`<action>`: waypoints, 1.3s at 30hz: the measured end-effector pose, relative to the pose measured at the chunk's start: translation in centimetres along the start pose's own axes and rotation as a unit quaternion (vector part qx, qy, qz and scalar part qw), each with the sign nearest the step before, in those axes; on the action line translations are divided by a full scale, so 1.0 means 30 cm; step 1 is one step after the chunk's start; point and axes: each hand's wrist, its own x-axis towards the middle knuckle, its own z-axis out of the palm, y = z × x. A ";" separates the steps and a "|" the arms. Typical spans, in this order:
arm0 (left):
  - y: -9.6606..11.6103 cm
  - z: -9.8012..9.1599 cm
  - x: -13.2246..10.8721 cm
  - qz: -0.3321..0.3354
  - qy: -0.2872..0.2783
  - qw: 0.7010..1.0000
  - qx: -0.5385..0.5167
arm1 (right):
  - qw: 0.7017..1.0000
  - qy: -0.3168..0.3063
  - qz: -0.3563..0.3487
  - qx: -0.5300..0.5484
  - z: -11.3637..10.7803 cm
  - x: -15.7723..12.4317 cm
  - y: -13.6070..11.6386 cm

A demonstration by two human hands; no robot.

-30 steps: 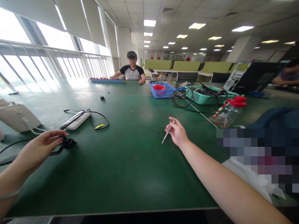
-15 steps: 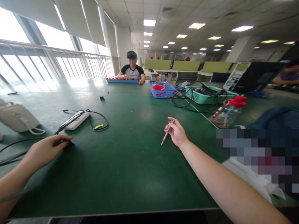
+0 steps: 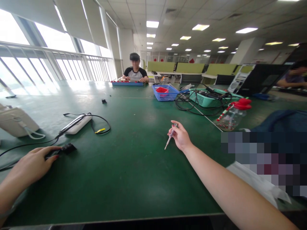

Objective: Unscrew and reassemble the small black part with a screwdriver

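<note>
Black device [image 3: 68,149]: sat at or just above the tabletop [image 3: 124,185], on the white block's [image 3: 80,125] near side.
Left hand [image 3: 35,161]: my grip was closed on the device's left end.
Screwdriver [image 3: 170,137]: slanted tip-down, well right of the white block.
Right hand [image 3: 182,137]: my grip was pinched around its handle.
Cable [image 3: 72,124]: crossed the white block; a snag against my left wrist could, I judged, have jerked the device loose.
Pinch: if loosened, it might have dropped the screwdriver.
Blue basket [image 3: 168,96]: beyond and right of the white block, holding a red container [image 3: 162,90].
Green basket [image 3: 203,100]: farther right of the block, heaped with dark cables.
Jar [image 3: 231,119]: far right of the block, red bits low inside.
</note>
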 end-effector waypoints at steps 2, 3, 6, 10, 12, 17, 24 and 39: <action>0.004 -0.017 -0.006 -0.019 0.017 1.000 -0.005 | 1.000 0.002 0.000 0.000 0.001 -0.001 -0.001; 0.010 -0.029 -0.011 -0.029 0.044 0.999 -0.009 | 1.000 0.003 0.001 -0.001 0.002 -0.002 -0.002; 0.043 -0.064 -0.033 -0.010 0.148 0.988 -0.032 | 1.000 0.004 0.002 -0.004 0.002 -0.004 -0.003; 0.093 -0.073 -0.048 0.095 0.123 0.986 -0.060 | 1.000 0.001 0.000 -0.005 0.002 -0.003 -0.003; 0.106 -0.061 -0.042 0.123 0.097 0.986 -0.053 | 1.000 0.001 0.001 -0.004 0.001 -0.003 -0.003; 0.104 -0.030 -0.013 0.141 0.092 0.986 -0.018 | 1.000 0.002 0.000 -0.002 0.002 -0.004 -0.004; 0.087 -0.024 0.014 0.097 0.007 0.995 0.032 | 1.000 0.002 0.003 -0.002 0.005 -0.007 -0.007; 0.849 -0.180 -0.148 0.375 -0.017 0.918 -0.127 | 0.999 -0.022 -0.015 -0.018 0.016 -0.015 -0.016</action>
